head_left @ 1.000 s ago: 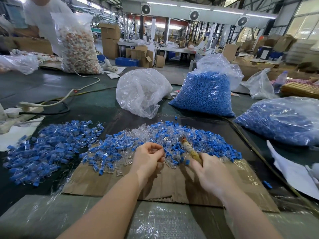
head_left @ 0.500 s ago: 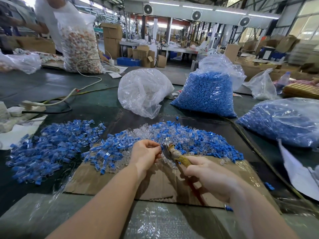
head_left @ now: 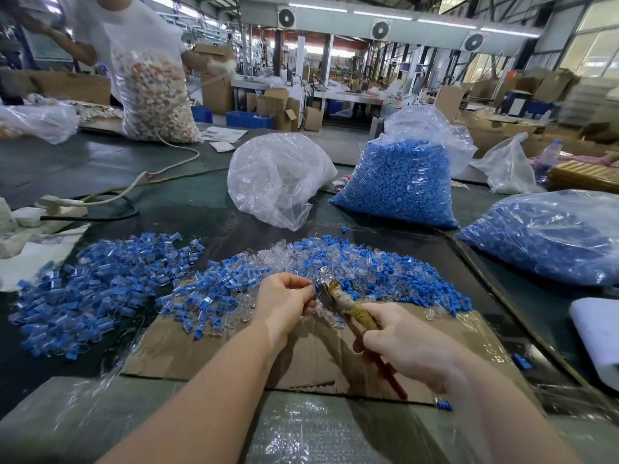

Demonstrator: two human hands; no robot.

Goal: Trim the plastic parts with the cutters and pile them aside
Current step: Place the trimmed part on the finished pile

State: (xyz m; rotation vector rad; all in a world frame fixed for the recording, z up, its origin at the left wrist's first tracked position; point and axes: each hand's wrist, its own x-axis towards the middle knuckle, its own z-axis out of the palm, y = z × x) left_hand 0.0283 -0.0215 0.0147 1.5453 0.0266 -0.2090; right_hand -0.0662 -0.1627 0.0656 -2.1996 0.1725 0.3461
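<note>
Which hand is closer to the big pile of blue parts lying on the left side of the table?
Left. The left hand pinches a small part just right of that pile of blue parts, while the right hand grips the cutters farther right, over the cardboard.

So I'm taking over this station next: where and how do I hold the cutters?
Hold the cutters by the long handles, wrapped yellowish near the head and red at the tail, coming from the near right as the right hand does now. The metal head points up-left toward the part the left hand pinches, so your grip stays clear of it.
</note>
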